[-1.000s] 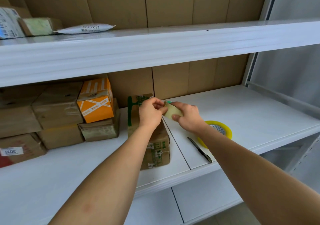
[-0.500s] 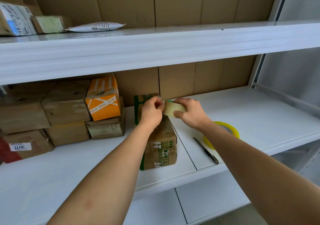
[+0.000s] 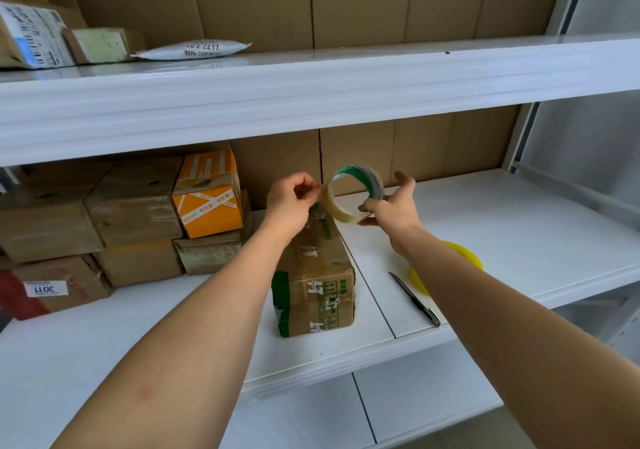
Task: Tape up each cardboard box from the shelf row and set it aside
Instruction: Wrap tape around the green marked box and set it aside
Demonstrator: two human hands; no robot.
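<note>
Taping is just starting: the right hand [image 3: 391, 206] grips the tape roll [image 3: 356, 192], the left hand [image 3: 291, 203] pinches its loose end (barely visible) above the brown box [image 3: 311, 275] near the shelf's [image 3: 519, 234] front edge; next, stick it down.

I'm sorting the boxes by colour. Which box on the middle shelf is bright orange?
The orange box, on top of the stack at the left. The other boxes around it are plain brown cardboard.
</note>
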